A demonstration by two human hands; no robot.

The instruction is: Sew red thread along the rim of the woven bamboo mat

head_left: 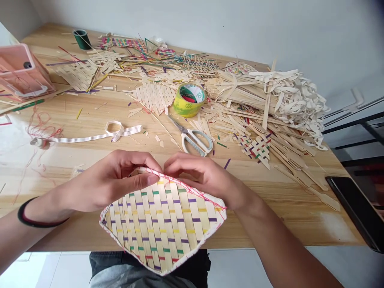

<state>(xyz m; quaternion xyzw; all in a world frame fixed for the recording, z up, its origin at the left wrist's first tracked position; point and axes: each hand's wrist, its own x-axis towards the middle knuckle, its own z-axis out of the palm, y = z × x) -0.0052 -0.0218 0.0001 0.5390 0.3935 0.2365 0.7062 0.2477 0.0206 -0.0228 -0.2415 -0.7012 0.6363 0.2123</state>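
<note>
I hold a woven bamboo mat [163,226] with coloured strips and a white edge binding over the table's near edge. My left hand [115,180] pinches its top corner, thumb flat on the weave. My right hand [199,174] grips the same corner from the right, fingers closed on the edge where red thread [195,190] runs along the binding. Whether a needle is in the fingers cannot be seen.
White-handled scissors [193,138] and a yellow-green tape roll [189,100] lie just beyond my hands. Loose bamboo strips [270,116], woven pieces [154,96], a white ribbon [99,136], a pink box [21,72] and a dark phone [357,212] spread over the wooden table [90,160].
</note>
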